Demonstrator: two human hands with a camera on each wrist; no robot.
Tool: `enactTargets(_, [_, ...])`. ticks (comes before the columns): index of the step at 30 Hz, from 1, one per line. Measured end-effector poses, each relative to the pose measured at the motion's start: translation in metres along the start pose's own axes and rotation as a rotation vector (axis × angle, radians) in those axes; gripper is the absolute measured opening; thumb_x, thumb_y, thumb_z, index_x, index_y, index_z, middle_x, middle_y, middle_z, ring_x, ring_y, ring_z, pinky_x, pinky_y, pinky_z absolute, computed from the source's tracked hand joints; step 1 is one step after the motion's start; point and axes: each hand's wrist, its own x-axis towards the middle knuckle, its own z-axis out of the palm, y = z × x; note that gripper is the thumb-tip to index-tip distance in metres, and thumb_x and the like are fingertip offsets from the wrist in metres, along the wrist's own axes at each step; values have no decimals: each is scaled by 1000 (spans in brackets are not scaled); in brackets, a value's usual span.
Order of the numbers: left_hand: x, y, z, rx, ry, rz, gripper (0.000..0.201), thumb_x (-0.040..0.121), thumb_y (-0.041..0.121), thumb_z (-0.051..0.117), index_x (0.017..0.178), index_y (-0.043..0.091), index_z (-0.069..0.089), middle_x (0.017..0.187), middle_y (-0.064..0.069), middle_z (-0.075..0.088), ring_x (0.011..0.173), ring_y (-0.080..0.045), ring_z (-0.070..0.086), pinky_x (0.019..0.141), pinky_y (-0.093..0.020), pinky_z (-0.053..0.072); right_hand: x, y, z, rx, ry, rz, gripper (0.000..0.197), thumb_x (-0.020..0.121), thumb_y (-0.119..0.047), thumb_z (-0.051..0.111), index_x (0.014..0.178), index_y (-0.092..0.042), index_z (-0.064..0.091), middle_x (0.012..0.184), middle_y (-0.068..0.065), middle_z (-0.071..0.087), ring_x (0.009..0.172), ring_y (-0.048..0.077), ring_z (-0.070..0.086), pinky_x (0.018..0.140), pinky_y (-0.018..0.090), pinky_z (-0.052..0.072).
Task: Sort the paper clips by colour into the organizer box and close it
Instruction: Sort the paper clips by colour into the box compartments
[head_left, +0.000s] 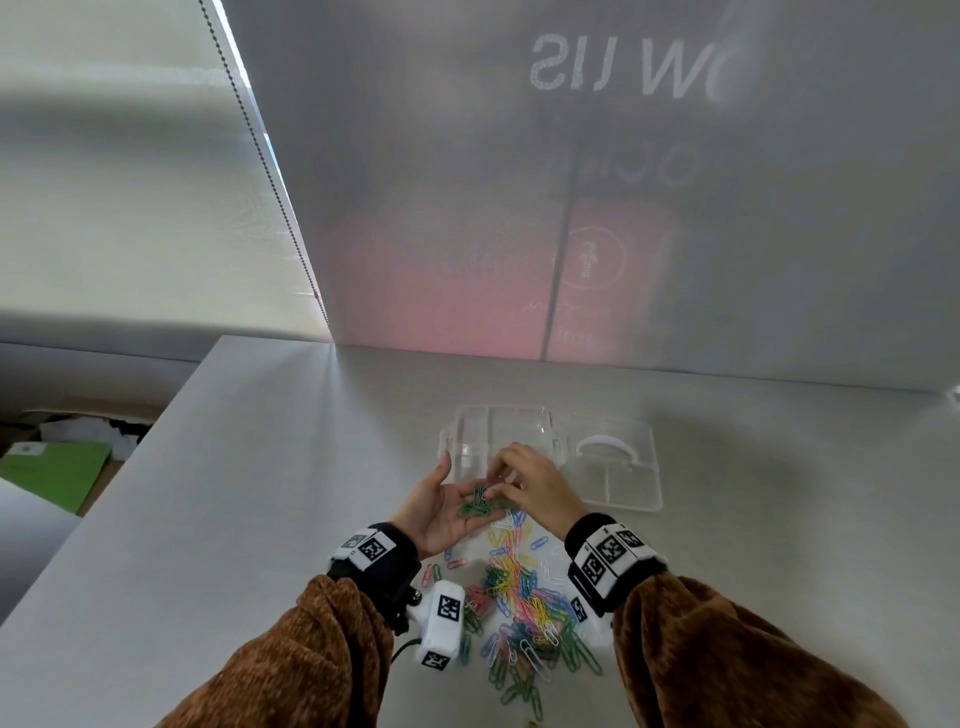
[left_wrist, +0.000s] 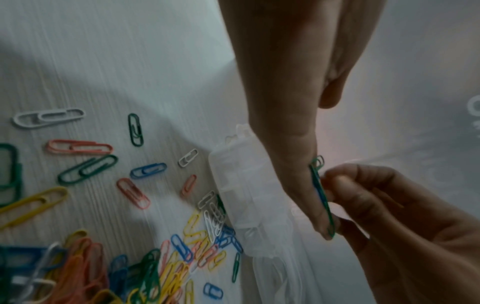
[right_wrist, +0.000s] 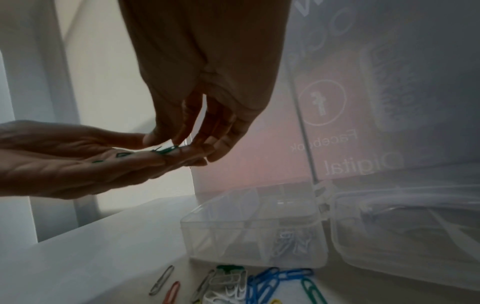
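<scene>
My left hand (head_left: 457, 493) lies palm up above the table's near middle, carrying a small heap of green paper clips (head_left: 477, 505). My right hand (head_left: 500, 482) reaches into that palm, and its fingertips (right_wrist: 149, 139) pinch a green clip (right_wrist: 166, 149) there. Just behind both hands stands the clear organizer box (head_left: 470, 431) with its lid (head_left: 618, 467) folded open to the right. Some white clips (right_wrist: 291, 244) show through the box's front wall. The mixed pile of coloured clips (head_left: 519, 597) lies between my wrists.
Loose clips (left_wrist: 85, 168) are scattered over the white table (head_left: 260, 493) left of the pile and up against the box front (left_wrist: 228, 185). A translucent screen (head_left: 571, 208) rises behind the box. The table's left edge drops to a floor with a green folder (head_left: 57, 473).
</scene>
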Motion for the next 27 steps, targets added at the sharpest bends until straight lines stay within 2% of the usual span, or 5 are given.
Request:
enactTargets(7, [-1, 0, 4, -25, -14, 59, 83, 94, 58, 24, 104, -14, 64, 100, -27, 66, 80, -31, 69, 70, -33, 59, -19, -17, 11, -211, 87, 93, 18, 83, -31, 62, 90, -17, 54, 92, -9, 49, 91, 9, 41, 76, 23, 34])
enactTargets(15, [1, -8, 5, -71, -118, 73, 70, 89, 56, 36, 109, -4, 66, 100, -21, 66, 84, -29, 68, 76, -33, 57, -28, -35, 14, -9, 128, 140, 19, 84, -5, 55, 91, -21, 47, 83, -7, 50, 82, 12, 49, 72, 32, 48])
enactTargets(20, [3, -5, -2, -61, -71, 90, 74, 93, 52, 29, 115, -11, 60, 119, -29, 58, 104, -36, 63, 94, -37, 47, -31, -34, 2, 258, 182, 204, 26, 81, 1, 62, 95, -20, 54, 78, -5, 57, 76, 8, 58, 71, 19, 51])
enactTargets(25, [5, -4, -3, -85, -69, 104, 73, 93, 51, 36, 121, -14, 53, 129, -33, 50, 104, -37, 63, 90, -38, 53, -30, -28, -10, 587, 145, 251, 14, 84, 2, 62, 93, -8, 65, 89, 12, 68, 81, 18, 66, 77, 28, 56])
enactTargets(27, [5, -4, -1, -73, -52, 106, 71, 92, 49, 38, 126, -13, 47, 134, -32, 44, 103, -36, 63, 88, -37, 54, -31, -28, -10, 645, 112, 279, 11, 84, 0, 63, 87, -11, 65, 86, 10, 68, 75, 10, 66, 70, 23, 54])
